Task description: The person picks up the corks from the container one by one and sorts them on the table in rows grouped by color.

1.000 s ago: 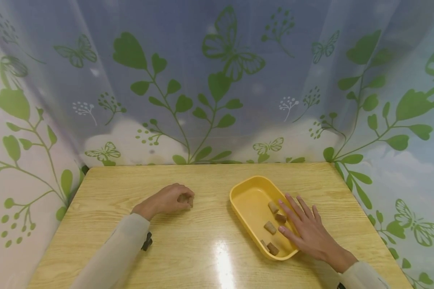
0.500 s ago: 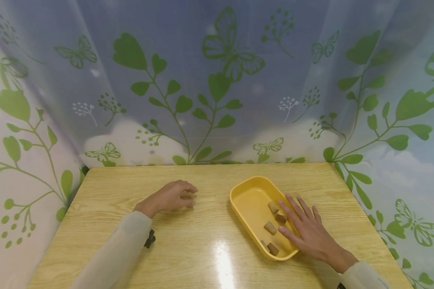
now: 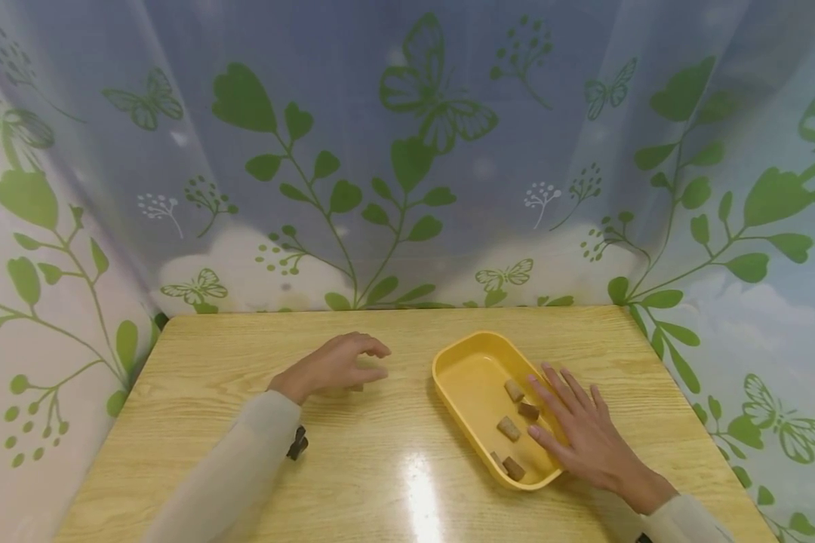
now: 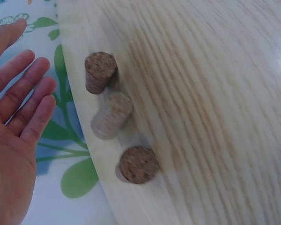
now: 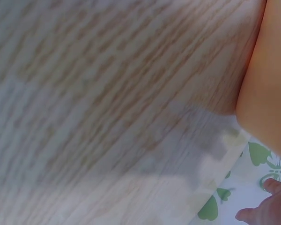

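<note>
My left hand hovers over the middle of the table, thumb and fingers apart, holding nothing. Three tapered corks stand or lie on the wood beside it in the left wrist view: an upper one, a pale middle one and a lower one. In the head view the hand hides most of them. My right hand rests with spread fingers over the right rim of a yellow tray. Several corks lie inside the tray, among them a light one and a brown one.
The wooden table carries the tray and corks. A patterned curtain with green leaves and butterflies stands behind the table's far edge and along both sides. Light glares off the tabletop near the front.
My left hand has parted its fingers from a cork and moved slightly right and away from me; part of a cork now shows beneath it. My right hand and the tray have hardly moved.
</note>
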### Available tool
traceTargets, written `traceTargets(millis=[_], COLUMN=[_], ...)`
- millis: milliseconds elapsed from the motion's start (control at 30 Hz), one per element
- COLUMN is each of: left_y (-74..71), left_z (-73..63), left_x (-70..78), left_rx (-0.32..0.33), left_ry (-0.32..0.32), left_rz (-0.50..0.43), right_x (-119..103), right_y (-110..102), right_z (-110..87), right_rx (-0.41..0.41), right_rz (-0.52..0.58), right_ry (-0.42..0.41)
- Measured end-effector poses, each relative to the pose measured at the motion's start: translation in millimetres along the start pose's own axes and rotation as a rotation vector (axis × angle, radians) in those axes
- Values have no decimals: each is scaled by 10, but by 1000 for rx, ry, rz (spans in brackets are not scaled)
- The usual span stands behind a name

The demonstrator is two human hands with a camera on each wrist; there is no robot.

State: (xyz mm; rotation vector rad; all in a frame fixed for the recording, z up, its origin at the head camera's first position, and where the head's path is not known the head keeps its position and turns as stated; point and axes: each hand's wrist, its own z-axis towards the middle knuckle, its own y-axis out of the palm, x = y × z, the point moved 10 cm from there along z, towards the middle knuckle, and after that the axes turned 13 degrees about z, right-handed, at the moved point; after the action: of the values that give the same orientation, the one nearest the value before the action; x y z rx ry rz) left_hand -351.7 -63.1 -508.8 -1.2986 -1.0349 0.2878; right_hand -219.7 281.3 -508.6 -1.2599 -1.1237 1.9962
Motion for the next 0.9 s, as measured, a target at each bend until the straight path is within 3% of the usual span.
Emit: traceTargets(millis=[533, 733, 900], left_y=[-33, -7, 99], left_z=[254, 401, 542], left_x=[408, 678, 927], left_rx=[6, 6, -23], left_ry=[84, 143, 193], left_rz=[37, 38, 46], right_x=[182, 217, 239], right_y=[-37, -65, -63], right_z=[-180, -188, -193], right_rx=[-20, -28, -40], right_rz=[8, -15, -23], right_ry=[46, 60, 77])
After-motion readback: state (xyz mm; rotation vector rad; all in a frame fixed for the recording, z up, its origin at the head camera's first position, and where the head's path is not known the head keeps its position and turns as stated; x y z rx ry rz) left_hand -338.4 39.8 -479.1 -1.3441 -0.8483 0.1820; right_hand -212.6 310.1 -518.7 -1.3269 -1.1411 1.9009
